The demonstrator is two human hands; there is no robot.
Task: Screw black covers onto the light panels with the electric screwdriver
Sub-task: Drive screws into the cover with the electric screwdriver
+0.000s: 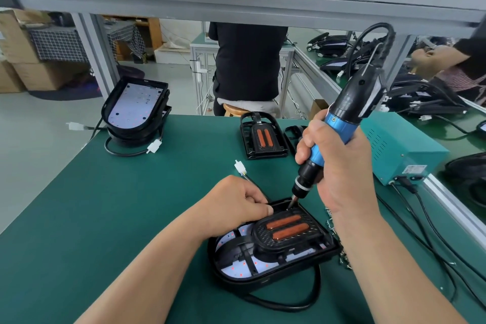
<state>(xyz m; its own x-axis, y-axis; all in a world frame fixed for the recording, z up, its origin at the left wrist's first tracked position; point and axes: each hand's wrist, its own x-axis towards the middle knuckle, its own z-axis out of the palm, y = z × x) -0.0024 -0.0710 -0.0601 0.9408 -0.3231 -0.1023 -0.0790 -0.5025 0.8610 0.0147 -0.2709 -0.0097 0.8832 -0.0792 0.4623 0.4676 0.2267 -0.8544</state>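
- The head view looks down on a dark green workbench mat [105, 218] with both bare hands over the nearest job.
- A black oval light panel with a white LED board dotted red [236, 268] lies flat on the mat, close to the person and right of centre.
- A black latticed cover with two orange-brown bars [265, 234] sits on top of that panel, over its far right part.
- The right hand [342, 173] grips a blue and black electric screwdriver [339, 126], with its fingers wrapped close together round the blue barrel.
- The screwdriver leans up and to the right, and its bit touches the far edge of the cover.
- The left hand [234, 205] rests on the cover's far left corner, just beside the bit.
- Its fingers are curled tight with the thumb against the forefinger; whether they pinch anything I cannot tell.
- Small loose silver screws [328, 216] lie on the mat just right of the panel.
- A thick black cable [289, 302] loops from the panel's near side.
- A white plastic plug [240, 167] lies beyond the left hand.
- A second black cover with orange bars [263, 137] lies apart near the mat's far edge.
- A stack of bare black light panels [136, 105] stands at the far left corner.
- A teal metal power box [399, 150] sits to the right, behind the screwdriver.
- A person in a black top [247, 60] sits on a wooden stool beyond the bench, back to the camera.
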